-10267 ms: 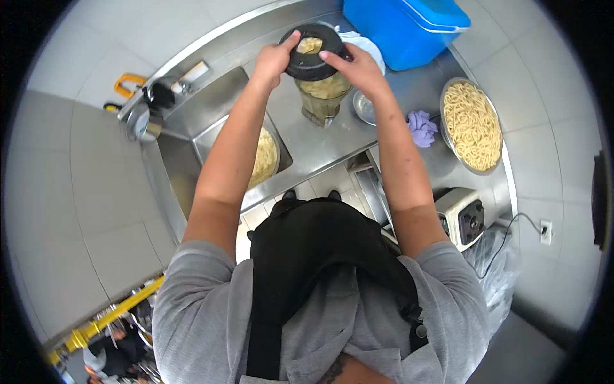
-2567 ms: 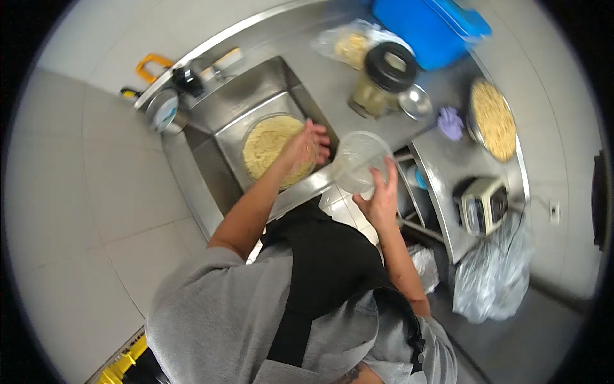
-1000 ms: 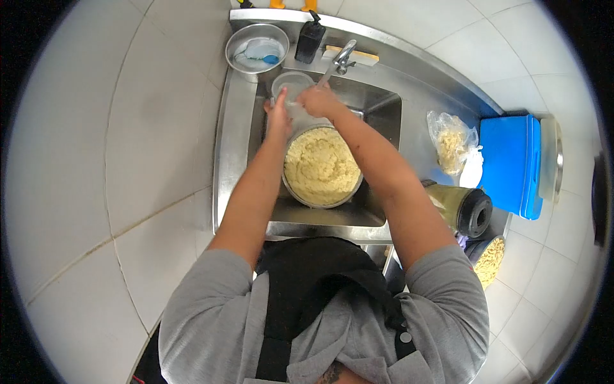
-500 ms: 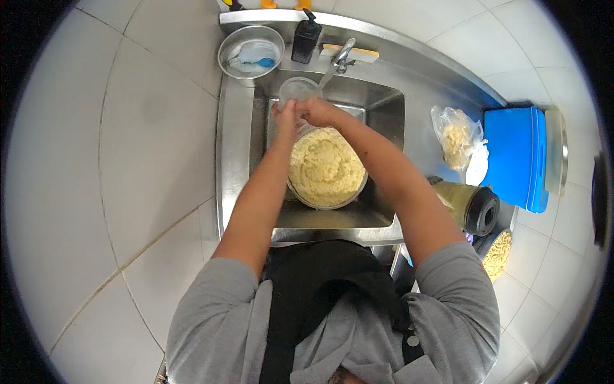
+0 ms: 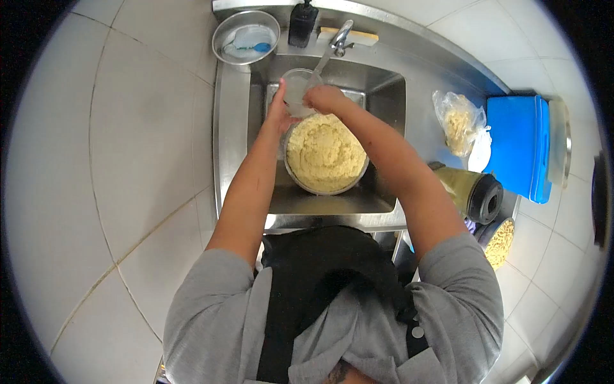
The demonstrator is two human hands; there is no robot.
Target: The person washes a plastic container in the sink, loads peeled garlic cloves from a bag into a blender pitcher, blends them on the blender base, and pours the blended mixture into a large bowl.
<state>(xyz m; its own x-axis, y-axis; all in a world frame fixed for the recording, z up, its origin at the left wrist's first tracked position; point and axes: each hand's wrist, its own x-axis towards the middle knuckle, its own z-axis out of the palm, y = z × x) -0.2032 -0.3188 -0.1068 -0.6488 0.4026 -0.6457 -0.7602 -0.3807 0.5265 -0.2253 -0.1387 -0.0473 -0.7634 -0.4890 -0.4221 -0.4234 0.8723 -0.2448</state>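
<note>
One plastic tub [image 5: 295,88]: round, clear, colourless.

Grey sleeves [image 5: 457,288] — black apron [image 5: 320,259]

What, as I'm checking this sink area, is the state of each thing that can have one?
Tap: running
Clear container: under the stream, held in the left hand
Right hand: curled, close to the container
Sink bowl: filled with yellow food
Metal bowl: holding a blue-tipped utensil
Pump bottle: upright
Clear bag: holding pale food
Blender jar: black lid on
Blue cooler: closed
Noodle bowl: filled, partly hidden
</note>
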